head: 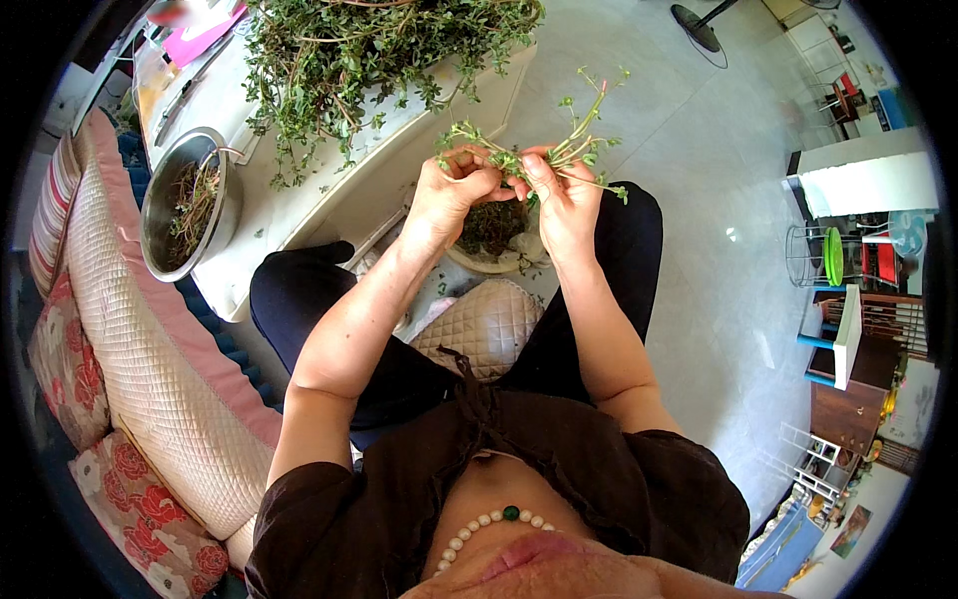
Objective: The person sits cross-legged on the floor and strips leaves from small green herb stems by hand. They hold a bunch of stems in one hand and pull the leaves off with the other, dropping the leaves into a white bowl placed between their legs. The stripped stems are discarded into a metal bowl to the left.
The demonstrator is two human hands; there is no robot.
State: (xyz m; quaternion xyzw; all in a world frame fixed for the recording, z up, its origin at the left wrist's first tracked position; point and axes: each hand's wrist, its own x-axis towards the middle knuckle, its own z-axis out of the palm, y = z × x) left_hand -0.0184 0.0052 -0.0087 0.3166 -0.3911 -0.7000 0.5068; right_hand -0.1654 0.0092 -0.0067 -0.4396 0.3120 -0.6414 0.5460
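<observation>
Both hands are raised close together in front of my knees. My left hand [456,187] pinches a leafy green part of a plant between thumb and fingers. My right hand [565,198] grips the branching stems of a leafy sprig [584,127], whose reddish end points up. Whether both hands hold one single plant, I cannot tell. Below them, partly hidden by my hands, a round container [490,262] holds dark plant matter and a whitish plastic bag. A large heap of small-leaved green plants [359,67] lies on the white table beyond my left hand.
A metal bowl [228,217] with stems and roots stands on the white table's [296,187] left end. A quilted sofa [157,322] with floral cushions [142,509] runs along the left. A fan base [696,26] stands on the tiled floor [718,195]; chairs and a bench are far right.
</observation>
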